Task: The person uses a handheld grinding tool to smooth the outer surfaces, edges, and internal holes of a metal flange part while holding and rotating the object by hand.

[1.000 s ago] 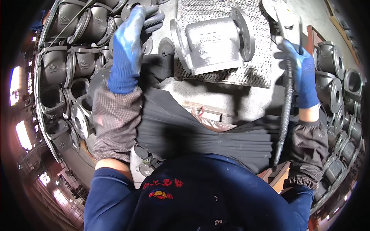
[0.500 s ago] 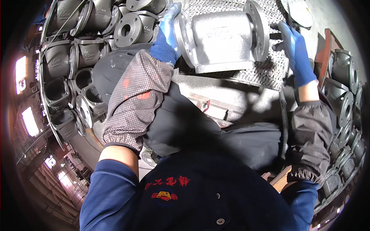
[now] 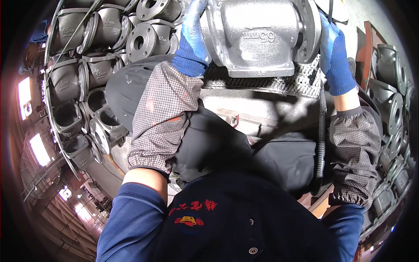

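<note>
Currently, the left hand (image 3: pixel 195 37) and the right hand (image 3: pixel 332 48), both in blue gloves, are holding the grey flanged casting (image 3: pixel 262 41) between them, one at each end flange; the fingers are lying partly hidden, so how far they are curled cannot be told. The casting is overlapping the mesh-topped platform (image 3: pixel 302 84) just behind its near edge, contact underneath being unclear. Similar castings (image 3: pixel 66 85) are standing in rows beyond the platform's left edge.
</note>
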{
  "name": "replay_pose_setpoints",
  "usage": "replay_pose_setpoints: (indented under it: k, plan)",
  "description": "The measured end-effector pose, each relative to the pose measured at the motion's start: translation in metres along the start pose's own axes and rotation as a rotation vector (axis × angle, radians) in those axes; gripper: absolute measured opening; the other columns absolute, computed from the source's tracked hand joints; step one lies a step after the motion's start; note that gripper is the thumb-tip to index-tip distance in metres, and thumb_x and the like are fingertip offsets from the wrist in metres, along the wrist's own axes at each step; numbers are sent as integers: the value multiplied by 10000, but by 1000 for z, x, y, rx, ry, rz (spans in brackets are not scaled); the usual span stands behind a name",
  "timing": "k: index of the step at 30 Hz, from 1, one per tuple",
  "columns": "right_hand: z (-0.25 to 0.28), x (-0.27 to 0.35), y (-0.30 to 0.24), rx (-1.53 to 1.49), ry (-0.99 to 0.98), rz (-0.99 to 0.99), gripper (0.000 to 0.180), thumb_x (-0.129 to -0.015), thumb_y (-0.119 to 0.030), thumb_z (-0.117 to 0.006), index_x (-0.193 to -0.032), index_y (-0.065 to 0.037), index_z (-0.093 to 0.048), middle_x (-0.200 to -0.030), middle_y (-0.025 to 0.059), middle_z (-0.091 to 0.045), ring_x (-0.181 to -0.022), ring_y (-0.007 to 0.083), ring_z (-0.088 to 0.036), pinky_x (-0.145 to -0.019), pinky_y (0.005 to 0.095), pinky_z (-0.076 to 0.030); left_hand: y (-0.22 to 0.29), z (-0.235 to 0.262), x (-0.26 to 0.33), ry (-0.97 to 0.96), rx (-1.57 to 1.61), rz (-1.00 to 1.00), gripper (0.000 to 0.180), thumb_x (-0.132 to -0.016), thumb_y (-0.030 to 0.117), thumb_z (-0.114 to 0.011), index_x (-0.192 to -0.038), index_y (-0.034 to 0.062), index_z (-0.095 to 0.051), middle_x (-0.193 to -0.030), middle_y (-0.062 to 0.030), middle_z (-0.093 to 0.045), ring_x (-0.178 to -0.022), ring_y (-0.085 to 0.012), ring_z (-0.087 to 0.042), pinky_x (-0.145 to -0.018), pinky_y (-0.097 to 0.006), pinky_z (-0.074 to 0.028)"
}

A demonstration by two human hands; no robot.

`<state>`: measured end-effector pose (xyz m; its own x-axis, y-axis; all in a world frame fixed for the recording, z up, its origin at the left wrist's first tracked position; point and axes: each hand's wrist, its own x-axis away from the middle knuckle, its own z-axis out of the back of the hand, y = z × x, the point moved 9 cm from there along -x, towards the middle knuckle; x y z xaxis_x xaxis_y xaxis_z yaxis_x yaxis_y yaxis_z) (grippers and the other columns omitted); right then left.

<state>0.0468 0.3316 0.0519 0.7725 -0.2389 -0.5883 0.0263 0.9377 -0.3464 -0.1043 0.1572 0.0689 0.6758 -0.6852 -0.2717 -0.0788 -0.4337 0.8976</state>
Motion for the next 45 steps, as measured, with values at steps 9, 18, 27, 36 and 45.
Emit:
replay_pose_setpoints:
  k: [9, 18, 27, 36, 45]
  plan:
    - [-8, 22, 5, -674, -35, -651, 390, -965, -254, -422, -1219, 10, -558, -1063, 115, -648, -963, 139, -609, -843, 248, -473, -21, 51, 27, 104, -70, 182, 432, -950, 361, -425, -1278, 86, -479, -1253, -69, -528, -1197, -197, -479, -1030, -373, -386]
    - [16, 38, -5, -380, 64, -703, 314, -945, -70, -396, -1170, 103, -531, -1050, 200, -637, -992, 210, -614, -856, 296, -472, -7, 32, 70, 143, -1, 3, 487, -993, 315, -351, -1402, 51, -325, -1394, -99, -395, -1266, -203, -413, -1061, -370, -348]
    - [22, 76, 0, -616, 321, -954, 360, -972, -228, -453, -1144, 58, -588, -1080, 113, -632, -992, 170, -566, -911, 286, -421, -23, 3, 78, 420, 375, 331, 509, -975, 355, -383, -1389, 61, -343, -1346, -88, -440, -1254, -210, -412, -1071, -365, -318]
    - [74, -5, -39, -439, 3, -752, 474, -965, -353, -461, -1294, -12, -483, -982, 80, -611, -833, 104, -571, -755, 236, -455, -14, 32, 73, 496, 139, 113, 421, -955, 311, -495, -1243, 4, -496, -1151, -68, -565, -1075, -156, -551, -914, -302, -469]
    - [45, 20, -163, -260, -271, -429, 364, -874, 24, -488, -1232, 6, -549, -1100, 176, -628, -940, 250, -626, -837, 300, -478, -26, 21, 75, 496, 301, 282, 500, -929, 424, -458, -1300, 90, -434, -1245, -85, -486, -1154, -228, -493, -981, -380, -426]
